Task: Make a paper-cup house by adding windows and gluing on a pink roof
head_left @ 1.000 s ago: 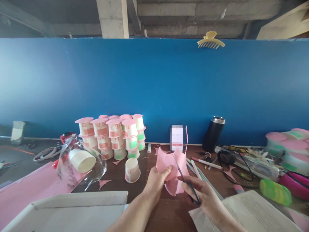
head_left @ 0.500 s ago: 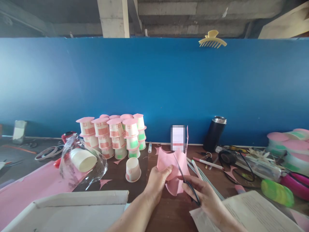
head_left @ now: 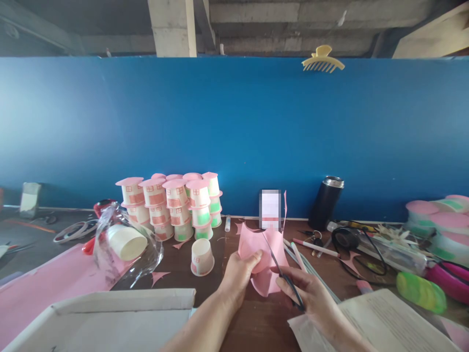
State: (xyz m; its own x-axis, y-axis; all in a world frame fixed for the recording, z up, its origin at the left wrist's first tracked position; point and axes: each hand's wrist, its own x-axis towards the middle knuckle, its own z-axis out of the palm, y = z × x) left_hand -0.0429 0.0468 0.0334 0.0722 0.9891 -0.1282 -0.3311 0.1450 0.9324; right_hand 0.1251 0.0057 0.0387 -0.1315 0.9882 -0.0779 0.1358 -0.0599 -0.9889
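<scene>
My left hand point(head_left: 239, 275) pinches a sheet of pink paper point(head_left: 270, 281) with the thumb on top, above the brown table. Curved cuts mark the sheet's upper edge. In my right hand point(head_left: 308, 292) is a pair of black-handled scissors point(head_left: 287, 279), its blades lying against the paper and pointing up and to the left. The fingers are wrapped round the handles. Left of my hands a single paper cup point(head_left: 202, 257) stands upside down, with a red drawing on its side. Behind it rise stacks of decorated paper cups point(head_left: 176, 208) with pink paper discs on top.
At left, a plastic bag point(head_left: 106, 249) with white cups lies over a large pink sheet point(head_left: 54, 283). A white box point(head_left: 120, 322) fills the front left. At right are a black thermos point(head_left: 326, 203), markers point(head_left: 315, 248), a cable, a booklet point(head_left: 395, 320) and more cups point(head_left: 449, 225).
Almost nothing differs. Both hands, the pink paper and the scissors keep nearly the same place.
</scene>
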